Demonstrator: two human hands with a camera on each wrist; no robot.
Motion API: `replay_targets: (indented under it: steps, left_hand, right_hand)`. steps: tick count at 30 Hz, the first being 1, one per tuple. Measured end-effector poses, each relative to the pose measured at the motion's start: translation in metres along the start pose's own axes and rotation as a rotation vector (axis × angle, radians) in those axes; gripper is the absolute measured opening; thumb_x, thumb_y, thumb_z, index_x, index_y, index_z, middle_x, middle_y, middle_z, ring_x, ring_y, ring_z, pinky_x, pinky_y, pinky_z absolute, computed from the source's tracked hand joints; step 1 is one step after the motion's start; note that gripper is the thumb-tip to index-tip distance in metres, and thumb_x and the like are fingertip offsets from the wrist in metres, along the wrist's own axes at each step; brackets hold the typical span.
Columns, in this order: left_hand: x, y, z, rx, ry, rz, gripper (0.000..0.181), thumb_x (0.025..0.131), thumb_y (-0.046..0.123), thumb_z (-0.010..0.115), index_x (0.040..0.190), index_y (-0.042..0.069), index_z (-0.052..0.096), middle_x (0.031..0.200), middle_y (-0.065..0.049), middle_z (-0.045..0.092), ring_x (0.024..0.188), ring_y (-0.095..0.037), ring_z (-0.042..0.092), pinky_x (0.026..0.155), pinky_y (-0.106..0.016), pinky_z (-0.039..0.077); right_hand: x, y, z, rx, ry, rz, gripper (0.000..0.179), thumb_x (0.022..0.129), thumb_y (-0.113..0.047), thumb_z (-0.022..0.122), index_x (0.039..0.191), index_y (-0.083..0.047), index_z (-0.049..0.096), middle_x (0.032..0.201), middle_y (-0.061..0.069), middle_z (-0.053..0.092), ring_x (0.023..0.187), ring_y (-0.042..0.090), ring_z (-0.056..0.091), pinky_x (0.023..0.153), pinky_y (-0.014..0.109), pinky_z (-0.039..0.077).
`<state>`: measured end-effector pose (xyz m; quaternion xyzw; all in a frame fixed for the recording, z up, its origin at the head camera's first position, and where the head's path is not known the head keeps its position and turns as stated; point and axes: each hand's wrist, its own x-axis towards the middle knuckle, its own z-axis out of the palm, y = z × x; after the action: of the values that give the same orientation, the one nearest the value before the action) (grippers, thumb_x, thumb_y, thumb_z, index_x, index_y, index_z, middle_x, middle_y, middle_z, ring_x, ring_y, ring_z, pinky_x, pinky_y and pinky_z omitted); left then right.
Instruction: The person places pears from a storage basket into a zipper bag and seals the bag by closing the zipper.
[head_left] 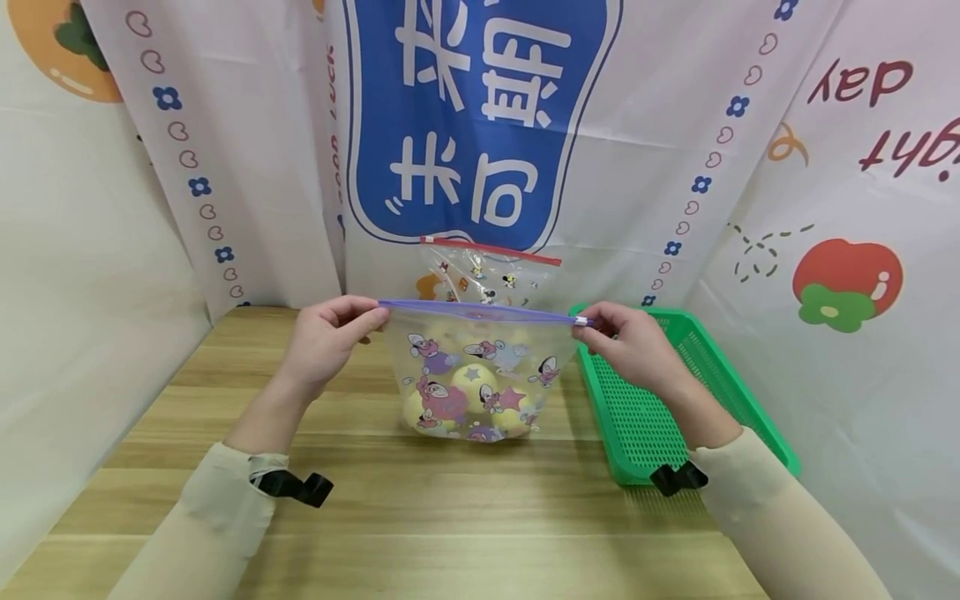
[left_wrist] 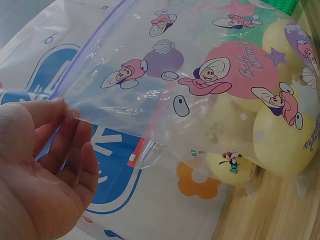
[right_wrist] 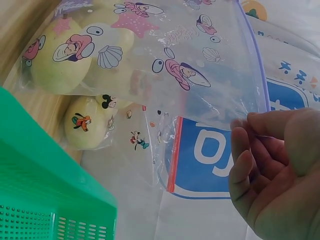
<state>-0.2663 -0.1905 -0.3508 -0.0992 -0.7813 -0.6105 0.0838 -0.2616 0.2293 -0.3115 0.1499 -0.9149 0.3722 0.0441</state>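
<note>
A clear zip bag printed with pink cartoon figures stands upright mid-table, its purple zip strip stretched across the top. Several round, pale yellow fruits sit in its lower part. My left hand pinches the strip's left end between thumb and forefinger. At the other end, my right hand pinches the corner beside the white slider. In the right wrist view, the thumb and forefinger of that hand meet at the bag's top corner, with the other fingers curled below.
Behind the printed bag stands a second clear bag with a red zip strip, holding yellow fruit too. A green perforated basket is on the right, close to my right forearm. Printed white cloth hangs behind the wooden table.
</note>
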Motion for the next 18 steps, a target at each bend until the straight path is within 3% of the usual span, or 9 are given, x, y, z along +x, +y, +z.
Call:
replay_targets:
  steps: [4,7,12,15,18]
  left_hand:
    - [-0.002,0.003,0.0,0.057,0.006,0.008,0.037,0.108,0.037,0.074,0.125,0.005,0.076,0.108,0.003,0.074,0.1,-0.018,0.064,0.083,-0.02,0.06]
    - [-0.002,0.007,0.003,0.124,0.02,0.094,0.038,0.105,0.033,0.077,0.135,0.01,0.072,0.122,-0.001,0.072,0.11,-0.017,0.064,0.09,-0.023,0.059]
    - [0.0,0.031,0.023,0.282,0.0,0.401,0.053,0.096,0.021,0.086,0.144,0.012,0.067,0.141,-0.008,0.067,0.133,-0.024,0.06,0.115,-0.047,0.053]
    - [0.005,0.05,0.046,0.373,-0.049,0.596,0.047,0.092,0.019,0.088,0.135,0.009,0.073,0.134,-0.01,0.07,0.13,-0.028,0.062,0.115,-0.053,0.054]
    - [0.012,0.066,0.071,0.44,-0.11,0.734,0.038,0.093,0.019,0.088,0.127,0.006,0.077,0.122,-0.01,0.074,0.118,-0.028,0.067,0.105,-0.048,0.059]
  right_hand:
    - [0.0,0.0,0.001,0.0,0.003,0.009,0.019,0.108,-0.028,0.073,0.117,-0.011,0.076,0.097,0.013,0.072,0.084,0.026,0.063,0.062,0.026,0.051]
    - [0.001,0.0,0.001,-0.001,0.003,0.01,0.018,0.109,-0.028,0.073,0.116,-0.011,0.076,0.096,0.011,0.072,0.083,0.026,0.063,0.062,0.027,0.052]
    - [0.002,0.001,0.002,0.003,0.004,0.013,0.018,0.109,-0.027,0.073,0.115,-0.011,0.076,0.095,0.009,0.071,0.084,0.028,0.063,0.063,0.027,0.053]
    - [0.001,0.001,0.002,0.003,0.006,0.017,0.019,0.108,-0.027,0.073,0.116,-0.011,0.076,0.095,0.01,0.072,0.083,0.028,0.063,0.062,0.027,0.052]
    - [0.0,0.001,0.002,0.001,0.006,0.019,0.019,0.108,-0.028,0.073,0.116,-0.011,0.076,0.095,0.011,0.072,0.082,0.025,0.062,0.062,0.026,0.051]
